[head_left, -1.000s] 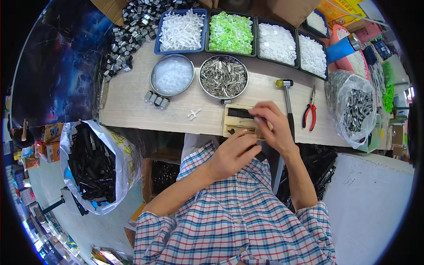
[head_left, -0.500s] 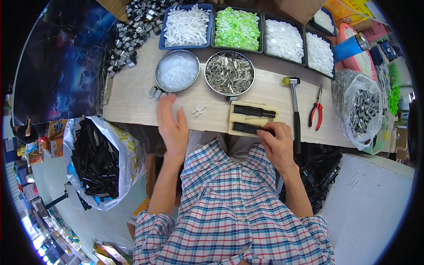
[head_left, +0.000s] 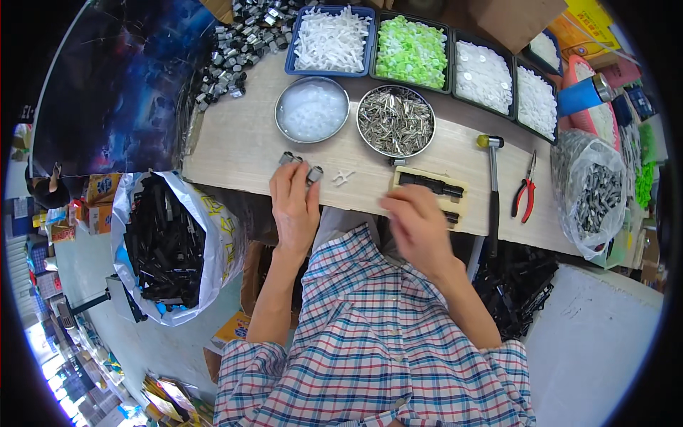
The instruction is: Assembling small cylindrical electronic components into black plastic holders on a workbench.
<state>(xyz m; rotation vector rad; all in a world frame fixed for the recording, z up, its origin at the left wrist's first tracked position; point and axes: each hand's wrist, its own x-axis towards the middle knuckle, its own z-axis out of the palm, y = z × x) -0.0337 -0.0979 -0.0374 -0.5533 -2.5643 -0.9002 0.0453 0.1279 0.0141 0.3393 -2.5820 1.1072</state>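
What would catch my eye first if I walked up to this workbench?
Probably the tray of bright green parts at the bench's far edge, between trays of white ones. Nearer, the left hand reaches for small metal cylinders, and the right hand hovers over a wooden jig beside a hammer.

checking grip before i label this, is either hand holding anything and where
Left hand lies on small metal cylinders, fingertips on top; a closed hold cannot be told. Right hand is blurred, nothing visibly held.
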